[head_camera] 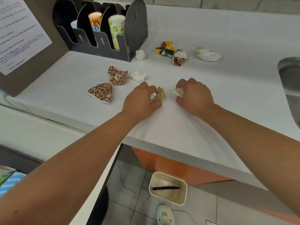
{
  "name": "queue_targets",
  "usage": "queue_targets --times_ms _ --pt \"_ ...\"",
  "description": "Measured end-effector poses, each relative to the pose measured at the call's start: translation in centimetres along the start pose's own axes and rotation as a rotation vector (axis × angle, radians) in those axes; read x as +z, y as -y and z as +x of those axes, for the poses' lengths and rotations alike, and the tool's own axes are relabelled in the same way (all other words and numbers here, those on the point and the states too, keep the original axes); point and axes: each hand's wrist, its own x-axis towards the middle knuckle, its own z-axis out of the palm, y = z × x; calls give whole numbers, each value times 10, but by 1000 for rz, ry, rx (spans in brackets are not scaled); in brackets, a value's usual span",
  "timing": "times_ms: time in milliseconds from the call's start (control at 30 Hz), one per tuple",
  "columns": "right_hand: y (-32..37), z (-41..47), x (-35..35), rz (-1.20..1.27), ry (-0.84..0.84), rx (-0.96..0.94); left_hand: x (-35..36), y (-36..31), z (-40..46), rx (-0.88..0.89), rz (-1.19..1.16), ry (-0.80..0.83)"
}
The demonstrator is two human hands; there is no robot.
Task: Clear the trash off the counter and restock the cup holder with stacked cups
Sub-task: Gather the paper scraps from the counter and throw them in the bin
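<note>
Notice sheet: one printed sheet (17,34) on the grey wall panel, upper left of the frame; its text is too blurred to read.
Boxes: blue-striped and green packaging (8,179) at the lower left edge, partly cut off.
Cup holder: one black slotted cup holder (113,46) in the upper left, standing on the counter against the wall panel.
Stacked cups: three stacks in the holder's slots, a pale one (73,24) mostly hidden, an orange-and-blue patterned one (95,21), and a green lime-print one (116,30).
Crushed cups: two leopard-print ones left of centre (101,92) (117,75); further right, upper centre, an orange-and-green one (165,49), a small leopard-print one (179,57) touching it, and a pale flattened one (208,54) apart to the right. Five loose in all.
Tissue wads: two loose, one white wad (140,54) just beside the holder's front corner, another (138,76) next to the upper leopard cup.
Left hand: the left hand (142,99), centre of the frame, has its fingers curled round a white tissue and a tan crumpled scrap (159,94), held against the counter.
Right hand: the right hand (195,96), just right of centre, grips a pale crumpled cup (178,92) in curled fingers, near the left hand but not touching it.
Bin: one cream rectangular bin (168,190) on the floor, lower centre, with a dark stick inside.
Shoe: one pale shoe (165,214) below the bin.
Sink: a steel sink (290,82) at the right edge.
Surface: white counter (227,30) with a grey front edge, orange cabinet front (178,168) beneath.
Room: grey tiled floor (129,184).
</note>
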Motion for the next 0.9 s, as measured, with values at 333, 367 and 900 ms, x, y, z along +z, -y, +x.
queue_targets --times_ms 333,367,900 --pt "34 -135 -29 168 -37 83 -27 -6 -103 129 -247 -140" --pt "38 -150 -33 203 -72 74 -29 -6 -114 153 -266 -159" --pt "14 -314 105 274 282 99 114 9 -257 -47 -424 6"
